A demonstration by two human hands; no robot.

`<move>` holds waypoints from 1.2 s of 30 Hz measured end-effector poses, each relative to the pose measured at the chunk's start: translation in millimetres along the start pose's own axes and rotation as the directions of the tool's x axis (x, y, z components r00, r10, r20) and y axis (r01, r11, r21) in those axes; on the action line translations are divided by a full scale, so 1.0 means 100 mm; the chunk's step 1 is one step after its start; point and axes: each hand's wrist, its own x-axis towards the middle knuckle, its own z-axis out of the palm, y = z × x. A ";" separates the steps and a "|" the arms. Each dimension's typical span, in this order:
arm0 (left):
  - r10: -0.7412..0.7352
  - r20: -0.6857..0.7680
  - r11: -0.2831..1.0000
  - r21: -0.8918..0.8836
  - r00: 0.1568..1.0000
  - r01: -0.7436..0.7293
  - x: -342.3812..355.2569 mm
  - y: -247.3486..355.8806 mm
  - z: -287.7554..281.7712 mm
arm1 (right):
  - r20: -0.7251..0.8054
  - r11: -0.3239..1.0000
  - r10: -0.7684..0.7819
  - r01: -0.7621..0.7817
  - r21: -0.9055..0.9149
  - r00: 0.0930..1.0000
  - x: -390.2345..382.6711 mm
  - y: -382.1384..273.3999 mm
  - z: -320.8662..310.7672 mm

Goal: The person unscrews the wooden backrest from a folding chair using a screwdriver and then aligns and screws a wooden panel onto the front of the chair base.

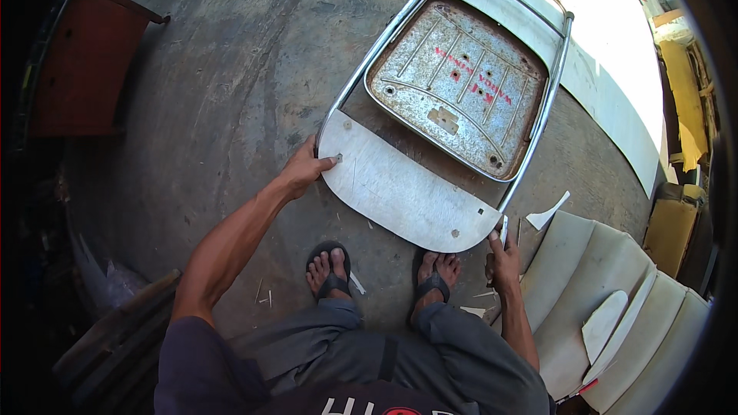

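Observation:
A folding chair's shiny tubular frame (355,79) lies on the floor ahead of my feet, with a rusty metal seat pan (469,81) inside it. Across its near end rests a pale curved board (407,184) with small holes near its ends. My left hand (301,171) grips the board's left end, thumb on top and fingers round the edge. By the right end, my right hand (503,261) is closed, its thumb close to the board's corner. A slim white object (504,229) sticks up from that hand; its kind is unclear.
Cream padded cushions (569,261) stand at the lower right, with cut pale pieces (605,327) on them. A large white sheet (615,123) lies beyond the chair. White offcuts (549,210) are scattered about. A reddish cabinet (92,61) stands at the far left.

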 end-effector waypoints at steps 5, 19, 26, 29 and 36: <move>0.004 -0.003 0.997 -0.082 1.000 -0.004 0.15 -0.21 0.11 | -0.140 0.993 -0.080 0.068 -0.093 0.987 0.19 -0.01 -0.07; -0.132 0.238 0.975 -0.144 0.962 0.169 0.17 -0.22 0.31 | -0.030 0.714 -0.448 0.337 -0.614 0.893 0.10 -1.09 1.80; -0.065 0.383 0.792 -0.541 0.921 0.281 0.44 -0.27 0.27 | 0.268 0.565 -0.431 0.490 -0.665 0.861 0.69 -1.02 2.74; -0.075 0.393 0.778 -0.552 0.917 0.300 0.45 -0.24 0.27 | 0.377 0.502 -0.489 0.607 -0.616 0.787 0.81 -1.01 2.76; -0.031 0.462 0.768 -0.557 0.886 0.317 0.48 -0.29 0.26 | 0.478 0.402 -0.559 0.726 -0.558 0.678 0.87 -0.90 2.59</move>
